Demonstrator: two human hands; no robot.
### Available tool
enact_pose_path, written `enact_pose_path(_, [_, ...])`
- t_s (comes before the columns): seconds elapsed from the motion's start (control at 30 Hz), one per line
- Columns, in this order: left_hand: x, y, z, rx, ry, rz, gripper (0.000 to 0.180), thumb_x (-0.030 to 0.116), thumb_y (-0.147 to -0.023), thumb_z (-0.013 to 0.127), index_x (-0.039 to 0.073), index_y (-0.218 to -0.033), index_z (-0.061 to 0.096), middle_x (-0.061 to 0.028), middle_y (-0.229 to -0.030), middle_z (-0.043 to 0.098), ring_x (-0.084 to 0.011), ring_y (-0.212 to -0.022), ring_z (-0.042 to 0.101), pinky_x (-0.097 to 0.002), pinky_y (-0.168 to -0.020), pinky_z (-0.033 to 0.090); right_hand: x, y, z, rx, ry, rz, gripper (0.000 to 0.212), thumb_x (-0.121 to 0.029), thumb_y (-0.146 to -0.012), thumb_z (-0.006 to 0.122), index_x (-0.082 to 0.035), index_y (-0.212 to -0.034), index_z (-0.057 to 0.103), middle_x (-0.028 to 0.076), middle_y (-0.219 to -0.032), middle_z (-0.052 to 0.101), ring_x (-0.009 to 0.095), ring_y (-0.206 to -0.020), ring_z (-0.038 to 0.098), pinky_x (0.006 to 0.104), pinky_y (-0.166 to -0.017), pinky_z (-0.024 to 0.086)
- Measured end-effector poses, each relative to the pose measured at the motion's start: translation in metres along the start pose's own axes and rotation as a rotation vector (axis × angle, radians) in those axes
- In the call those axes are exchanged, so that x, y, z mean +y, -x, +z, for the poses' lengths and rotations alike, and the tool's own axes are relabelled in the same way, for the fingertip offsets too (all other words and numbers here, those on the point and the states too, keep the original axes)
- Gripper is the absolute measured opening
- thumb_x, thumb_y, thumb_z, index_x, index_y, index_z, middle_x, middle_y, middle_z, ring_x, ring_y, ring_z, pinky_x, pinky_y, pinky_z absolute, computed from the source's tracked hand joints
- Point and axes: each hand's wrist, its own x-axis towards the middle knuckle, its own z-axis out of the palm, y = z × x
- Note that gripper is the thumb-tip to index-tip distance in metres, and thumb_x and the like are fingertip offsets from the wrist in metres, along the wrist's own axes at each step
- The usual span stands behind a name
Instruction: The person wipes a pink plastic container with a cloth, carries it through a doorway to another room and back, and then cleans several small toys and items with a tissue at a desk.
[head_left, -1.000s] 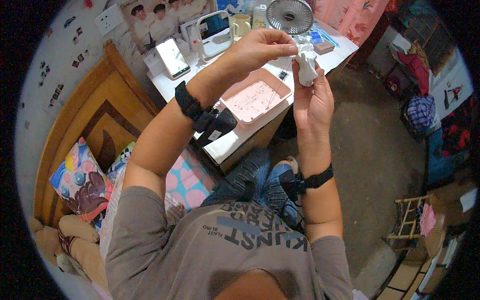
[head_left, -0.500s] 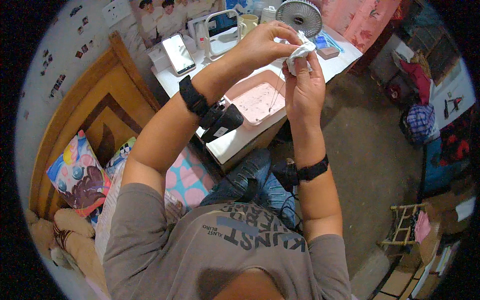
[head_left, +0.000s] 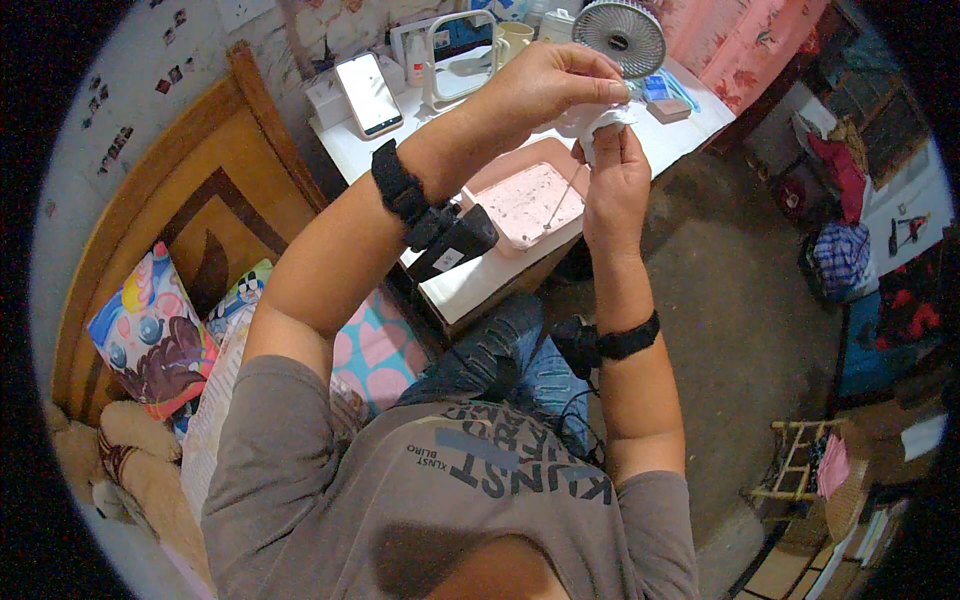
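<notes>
Above the desk, my right hand (head_left: 614,190) pinches a crumpled white tissue (head_left: 603,126) between thumb and fingers. My left hand (head_left: 565,82) is closed just above it, its thumb and forefinger pressed together. Something small seems to be in that pinch, too small to make out. From beneath the tissue a thin dark strand, like a chain (head_left: 567,194), hangs down over a pink tray (head_left: 484,183). Its upper end is hidden by the hands. Small dark specks lie across the tray's pale bottom.
On the white desk stand a lit phone (head_left: 368,95), a framed mirror (head_left: 462,60) and a round fan (head_left: 619,38). A small pinkish box (head_left: 668,110) lies right of the fan. A wooden headboard (head_left: 190,220) rises at left; a bamboo rack (head_left: 790,462) stands at lower right.
My left fingers have come off the tissue and moved slightly up and right. The tissue now sits in my right hand, less bunched. The view has shifted a little.
</notes>
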Motion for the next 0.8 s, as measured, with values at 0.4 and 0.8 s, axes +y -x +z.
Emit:
enact_pose_path(0.4, [0.013,-0.013,-0.012,0.130,-0.077,0.098,0.034,0.031,-0.088,0.067,0.003,-0.107,0.071,-0.0032,-0.101,0.069,-0.0116,-0.097,0.060,-0.0267,-0.089,0.043,0.031,0.011,-0.009,-0.060,0.286,-0.002,0.035,-0.032,-0.102,0.049,0.001,-0.107,0.060,0.002,-0.089,0.059,0.012,-0.081,0.055,0.0280,-0.077,0.050])
enact_pose_path(0.8, [0.035,-0.043,-0.027,0.035,0.294,0.124,0.019,0.020,-0.090,0.069,0.003,-0.098,0.070,-0.0008,-0.087,0.069,-0.0066,-0.073,0.058,-0.0197,-0.068,0.043,0.045,0.017,-0.019,-0.089,0.414,-0.047,0.026,-0.021,-0.101,0.051,0.003,-0.096,0.061,0.006,-0.075,0.061,0.012,-0.070,0.054,0.0288,-0.063,0.046])
